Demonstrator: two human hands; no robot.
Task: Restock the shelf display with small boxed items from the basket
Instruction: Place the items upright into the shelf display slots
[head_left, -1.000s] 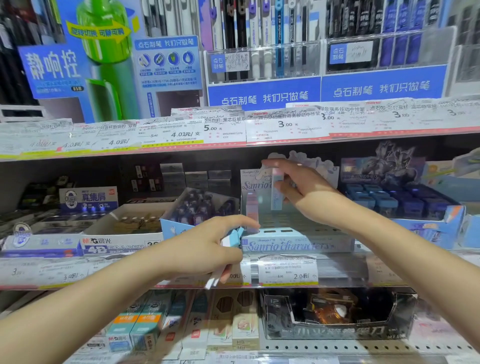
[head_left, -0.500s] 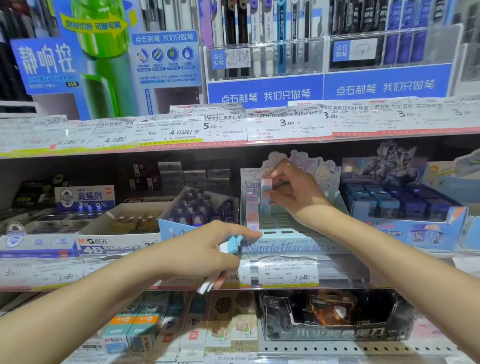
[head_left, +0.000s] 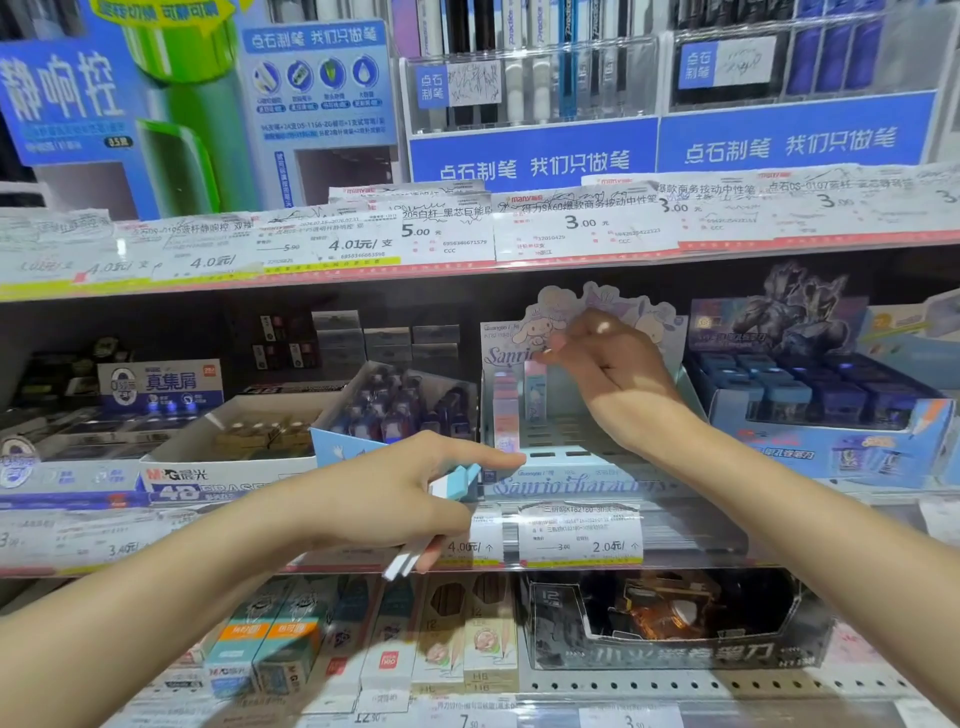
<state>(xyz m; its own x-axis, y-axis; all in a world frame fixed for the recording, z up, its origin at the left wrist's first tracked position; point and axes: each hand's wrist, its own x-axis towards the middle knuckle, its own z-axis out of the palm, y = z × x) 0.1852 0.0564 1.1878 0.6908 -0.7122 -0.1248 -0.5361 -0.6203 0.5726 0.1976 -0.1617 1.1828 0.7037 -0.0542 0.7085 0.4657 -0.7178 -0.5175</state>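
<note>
A pale blue Sanrio display tray (head_left: 576, 486) stands on the middle shelf, its slots mostly bare. At its left side stand a row of pink small boxes (head_left: 505, 410) and one light blue small box (head_left: 535, 395). My right hand (head_left: 613, 374) reaches into the tray with curled fingers, and its fingertips pinch the top of the light blue box. My left hand (head_left: 395, 499) hovers in front of the tray's left corner and grips a bundle of blue-and-white small boxes (head_left: 457, 480). The basket is out of view.
A tilted box of purple items (head_left: 405, 410) and a white eraser carton (head_left: 228, 457) sit left of the tray. A blue carton of dark boxes (head_left: 831, 415) sits to its right. Price labels (head_left: 579, 535) line the shelf edge. Pencil boxes fill the shelf below.
My right hand has carried the light blue box down into a slot beside the pink row. My left hand has barely moved.
</note>
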